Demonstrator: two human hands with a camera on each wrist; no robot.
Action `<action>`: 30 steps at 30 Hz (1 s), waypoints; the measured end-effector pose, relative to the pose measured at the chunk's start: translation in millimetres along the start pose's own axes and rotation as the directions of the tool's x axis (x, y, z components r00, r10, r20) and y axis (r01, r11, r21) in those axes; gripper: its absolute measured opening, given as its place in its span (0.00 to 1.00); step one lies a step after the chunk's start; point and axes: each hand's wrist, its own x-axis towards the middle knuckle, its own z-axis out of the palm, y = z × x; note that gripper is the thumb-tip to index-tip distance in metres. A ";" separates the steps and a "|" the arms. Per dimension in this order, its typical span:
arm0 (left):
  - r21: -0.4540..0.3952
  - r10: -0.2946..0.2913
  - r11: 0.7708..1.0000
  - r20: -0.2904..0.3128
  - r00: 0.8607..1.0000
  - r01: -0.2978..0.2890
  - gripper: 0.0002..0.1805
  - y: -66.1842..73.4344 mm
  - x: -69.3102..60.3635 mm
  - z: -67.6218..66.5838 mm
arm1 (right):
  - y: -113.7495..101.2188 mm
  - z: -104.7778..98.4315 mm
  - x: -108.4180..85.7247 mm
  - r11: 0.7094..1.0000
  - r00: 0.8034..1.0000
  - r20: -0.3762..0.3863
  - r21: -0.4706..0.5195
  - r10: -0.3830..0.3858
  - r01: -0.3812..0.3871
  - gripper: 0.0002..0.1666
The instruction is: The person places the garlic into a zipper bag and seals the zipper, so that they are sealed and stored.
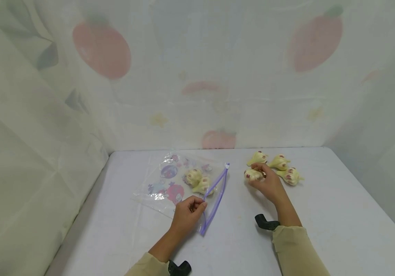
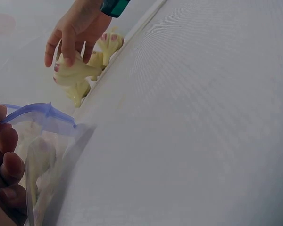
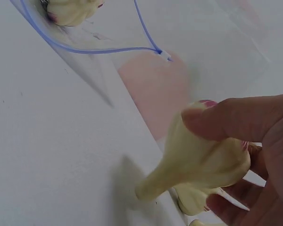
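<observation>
My left hand (image 1: 188,212) pinches the near part of the mouth of a clear zip bag (image 1: 174,191) with printed pictures and a purple zip edge. The bag lies flat on the table with its mouth parted toward the right. Two garlic bulbs (image 1: 194,177) show inside it. My right hand (image 1: 269,184) grips another garlic bulb (image 3: 203,155) between thumb and fingers, its stem pointing down and left in the right wrist view. That bulb hangs above the table, its shadow apart from it. Right behind this hand lie three more garlic bulbs (image 1: 280,162).
The white table (image 1: 114,230) meets a pale curtain (image 1: 252,96) with faded fruit prints at its back edge. More curtain hangs on the left and right sides. A black wrist device (image 1: 266,223) sits on each forearm beside the beige sleeves.
</observation>
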 end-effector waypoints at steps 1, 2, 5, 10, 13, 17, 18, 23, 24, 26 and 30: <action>0.003 -0.001 1.000 -0.003 1.000 0.001 0.04 0.8 0.1 0.0 | 0.0 0.3 0.2 1.000 1.000 -0.001 0.002 -0.003 0.003 0.34; 0.005 -0.002 1.000 -0.007 1.000 0.002 0.03 1.1 0.2 0.2 | -0.3 1.0 0.3 1.000 1.000 -0.003 0.008 -0.004 0.004 0.35; 0.012 -0.002 1.000 -0.014 1.000 0.002 0.03 1.6 0.4 0.3 | -1.2 3.2 0.4 1.000 1.000 0.007 0.004 -0.004 0.004 0.37; 0.010 -0.008 1.000 -0.013 1.000 0.008 0.02 2.4 0.4 -0.1 | -1.4 7.3 0.3 1.000 1.000 0.029 0.007 0.001 -0.001 0.37; 0.006 -0.009 1.000 -0.010 1.000 0.010 0.02 2.5 0.2 -0.5 | -1.2 8.9 0.4 0.999 0.999 0.028 0.022 -0.023 0.023 0.36; 0.005 -0.006 1.000 -0.009 1.000 0.006 0.02 2.5 0.1 -0.8 | -0.9 10.4 1.3 0.998 0.998 0.014 0.027 -0.065 0.064 0.37; 0.004 -0.006 1.000 -0.009 1.000 0.006 0.02 2.6 0.2 -0.8 | -0.6 10.6 1.8 0.997 0.997 0.013 0.020 -0.070 0.070 0.38; 0.001 -0.013 1.000 -0.012 1.000 0.013 0.02 2.3 0.3 -0.2 | -0.5 10.3 2.0 0.999 0.999 0.037 -0.006 -0.034 0.034 0.44; 0.001 -0.015 1.000 -0.013 1.000 0.015 0.02 2.1 0.2 -0.1 | -0.4 10.1 1.8 1.000 0.998 0.049 -0.011 -0.025 0.025 0.45; 0.003 -0.017 1.000 -0.015 1.000 0.017 0.02 1.5 0.1 0.0 | 0.2 9.6 1.7 1.000 0.998 0.070 -0.017 -0.003 0.004 0.46; 0.003 -0.021 1.000 -0.012 1.000 0.021 0.03 -0.2 -0.3 -0.1 | 1.8 8.0 1.7 0.999 0.994 0.107 -0.031 0.012 -0.009 0.42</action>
